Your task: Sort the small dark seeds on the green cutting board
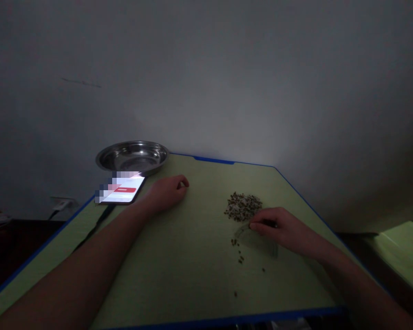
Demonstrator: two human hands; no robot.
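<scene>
My left hand [169, 191] rests on the table with its fingers curled loosely inward, and nothing shows in it. It lies just right of the phone. My right hand [274, 224] is closed in a pinch at the near edge of a heap of small brown and pale seed-like bits [242, 207]. Thumb and forefinger meet at the edge of a clear, see-through thing [258, 243], whose shape is hard to make out in the dim light. A few loose brown bits [241, 259] lie scattered on the near side of the heap.
A steel basin [132, 156] stands at the far left against the wall. In front of it is a phone [122, 195] with a lit screen and a dark strap or cable [96, 227] beside it. The pale green table [179, 270] has a blue rim.
</scene>
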